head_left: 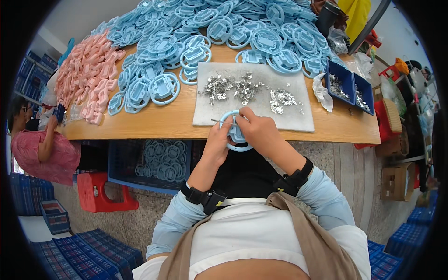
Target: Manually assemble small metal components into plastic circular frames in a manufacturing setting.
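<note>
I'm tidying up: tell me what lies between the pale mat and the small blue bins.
The head view shows a crumpled white sheet on the table between mat and bins.

Both hands (259,132) close together, fingers (245,112) curled, forearms (292,162) angled inward

Between the fingers (246,115), the ring (237,135) is pale blue, matching the heaped rings (268,41) beyond them; far left of them, the pieces (88,70) are salmon pink. Just past the fingers, silvery clips (282,100) dot a greyish-white mat (298,122) on the honey-brown bench (345,132). Navy trays (339,70) lie to their right, blue plaid cloth (88,254) below left.
</note>
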